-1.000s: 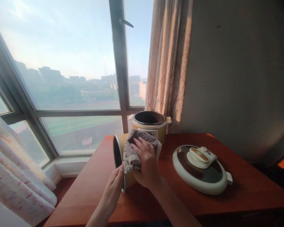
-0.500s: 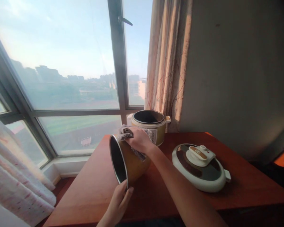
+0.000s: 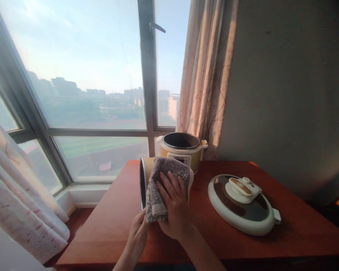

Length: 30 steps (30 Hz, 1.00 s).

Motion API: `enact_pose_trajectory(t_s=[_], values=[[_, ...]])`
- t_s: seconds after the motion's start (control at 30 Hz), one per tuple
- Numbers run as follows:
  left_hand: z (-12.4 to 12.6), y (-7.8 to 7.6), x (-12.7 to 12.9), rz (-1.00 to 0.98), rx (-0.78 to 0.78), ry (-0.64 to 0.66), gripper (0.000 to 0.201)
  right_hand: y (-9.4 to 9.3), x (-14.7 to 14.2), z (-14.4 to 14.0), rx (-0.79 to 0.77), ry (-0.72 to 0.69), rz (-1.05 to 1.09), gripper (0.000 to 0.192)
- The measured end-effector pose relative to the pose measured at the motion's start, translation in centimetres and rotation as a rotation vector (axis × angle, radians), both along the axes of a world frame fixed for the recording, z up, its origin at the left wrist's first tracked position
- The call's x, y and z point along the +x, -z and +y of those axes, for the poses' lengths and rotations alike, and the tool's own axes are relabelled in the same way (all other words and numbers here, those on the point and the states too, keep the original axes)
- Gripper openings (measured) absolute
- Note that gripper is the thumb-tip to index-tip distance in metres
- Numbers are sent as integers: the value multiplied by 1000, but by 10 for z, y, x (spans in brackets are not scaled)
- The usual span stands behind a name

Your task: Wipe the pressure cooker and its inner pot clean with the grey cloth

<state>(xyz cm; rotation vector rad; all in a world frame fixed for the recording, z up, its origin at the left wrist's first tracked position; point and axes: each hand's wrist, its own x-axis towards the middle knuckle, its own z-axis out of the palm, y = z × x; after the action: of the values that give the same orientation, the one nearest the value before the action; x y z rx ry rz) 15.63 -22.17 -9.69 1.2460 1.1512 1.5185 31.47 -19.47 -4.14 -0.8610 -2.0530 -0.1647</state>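
An inner pot (image 3: 149, 165), gold outside and dark inside, is tilted on its side with its mouth facing left. My left hand (image 3: 137, 230) is closed on the pot's lower rim. Under my right hand (image 3: 175, 207), a grey towel (image 3: 158, 180) is pressed against the pot's outer wall and hides most of it. The right fingers lie spread over the towel, with the thumb near its lower edge. Just behind stands the cooker body (image 3: 197, 158), upright and open at the top, with a label panel on its front partly covered by the towel.
On the right of the reddish-brown table (image 3: 101, 229) lies the cooker lid (image 3: 250, 213), white-rimmed with a handle on top. Windows (image 3: 98, 94) rise behind and to the left. One curtain (image 3: 206, 82) hangs behind the cooker body, another curtain (image 3: 19, 195) at the left.
My right hand has come down and nearer with the towel, which is now spread over the pot's side instead of bunched near the upper rim. The view has shifted slightly left.
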Motion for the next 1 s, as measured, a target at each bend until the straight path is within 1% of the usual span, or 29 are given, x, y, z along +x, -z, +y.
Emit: enact_pose_trajectory(t_s=[0.13,0.3,0.5,0.6,0.77,0.87,0.93,1.0], values=[[-4,-18,10,-185,-72,17,50,22,3,-14,10,52,-11,84],[-11,-39,25,-331,-190,24,52,38,4,-23,-8,72,7,89],[-11,-62,31,-537,-340,-45,51,62,0,-34,15,57,27,84],[-12,-70,33,-666,-388,-38,48,74,-6,-38,17,46,35,82],[-12,-76,33,-859,-343,-12,52,88,-15,-44,-22,56,99,81],[-8,-76,27,-942,-234,-25,49,95,-21,-48,-84,42,209,81],[-5,-77,23,-942,-136,-77,46,100,-25,-49,-135,70,317,82],[-3,-79,19,-939,-95,-161,45,104,-28,-48,-161,73,340,83]])
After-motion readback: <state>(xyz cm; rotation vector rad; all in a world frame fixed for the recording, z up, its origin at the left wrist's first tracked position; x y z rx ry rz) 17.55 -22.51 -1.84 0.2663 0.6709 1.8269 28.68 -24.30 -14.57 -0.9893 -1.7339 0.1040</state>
